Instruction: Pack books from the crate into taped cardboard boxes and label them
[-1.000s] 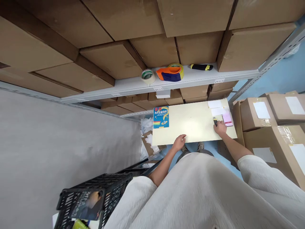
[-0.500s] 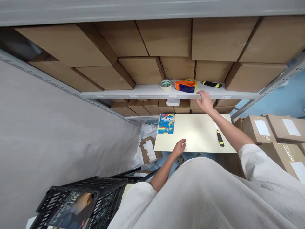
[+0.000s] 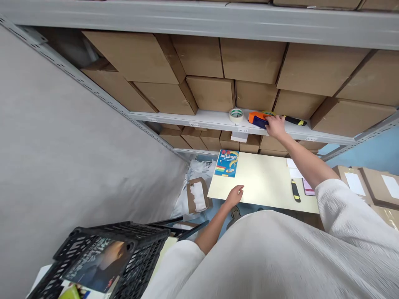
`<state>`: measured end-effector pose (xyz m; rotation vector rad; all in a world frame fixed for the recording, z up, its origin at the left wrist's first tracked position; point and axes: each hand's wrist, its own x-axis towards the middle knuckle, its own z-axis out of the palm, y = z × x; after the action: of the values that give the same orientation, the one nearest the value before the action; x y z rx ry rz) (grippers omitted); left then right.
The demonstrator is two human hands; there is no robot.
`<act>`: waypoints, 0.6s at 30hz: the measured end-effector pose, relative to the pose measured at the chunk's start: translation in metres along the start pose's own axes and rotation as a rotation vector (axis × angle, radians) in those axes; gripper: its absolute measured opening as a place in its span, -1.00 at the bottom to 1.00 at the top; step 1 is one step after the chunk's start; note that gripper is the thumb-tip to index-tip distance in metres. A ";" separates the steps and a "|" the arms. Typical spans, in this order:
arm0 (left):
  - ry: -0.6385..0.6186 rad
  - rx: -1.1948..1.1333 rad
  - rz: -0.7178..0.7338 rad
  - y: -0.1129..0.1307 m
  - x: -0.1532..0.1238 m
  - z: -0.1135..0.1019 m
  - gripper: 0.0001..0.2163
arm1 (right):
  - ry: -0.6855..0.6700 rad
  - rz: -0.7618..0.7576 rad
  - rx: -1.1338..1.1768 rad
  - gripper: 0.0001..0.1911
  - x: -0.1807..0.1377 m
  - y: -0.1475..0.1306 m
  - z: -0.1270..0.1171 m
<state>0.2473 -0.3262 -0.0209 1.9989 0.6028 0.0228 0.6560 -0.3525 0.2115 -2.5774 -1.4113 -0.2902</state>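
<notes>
On the shelf, my right hand [image 3: 275,126] has its fingers closed over the right end of an orange and dark-blue tape dispenser [image 3: 258,119]. Part of the dispenser is hidden under the hand. A roll of tape [image 3: 236,115] lies to its left, and a black and yellow utility knife [image 3: 294,120] to its right. My left hand [image 3: 235,195] hovers at the front edge of the cream table [image 3: 258,176], fingers loosely bent and holding nothing. Beyond it, a blue book [image 3: 227,163] lies at the table's left end.
Cardboard boxes [image 3: 208,93] fill the shelves above and below. On the table's right are another utility knife [image 3: 295,190], white papers [image 3: 293,168] and a pink-edged item [image 3: 308,187]. A black crate [image 3: 143,249] with books stands at lower left; more boxes [image 3: 377,189] stand at right.
My right hand has moved onto the tape dispenser and closed over its right end. My left hand stays by the table edge. The view has shifted, showing more of the table's right side.
</notes>
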 end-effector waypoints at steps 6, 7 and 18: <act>-0.034 -0.003 0.023 -0.001 0.012 0.002 -0.67 | 0.101 0.029 0.094 -0.46 -0.070 -0.014 -0.013; -0.044 0.002 0.029 0.000 0.015 0.004 -0.67 | 0.111 0.054 0.113 -0.46 -0.087 -0.016 -0.013; -0.150 0.027 0.054 0.015 0.025 0.030 -0.67 | -0.049 0.555 0.283 -0.66 -0.275 -0.011 0.088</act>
<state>0.2829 -0.3461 -0.0288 2.0221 0.4558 -0.1021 0.5088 -0.5463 0.0564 -2.6081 -0.6385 0.0542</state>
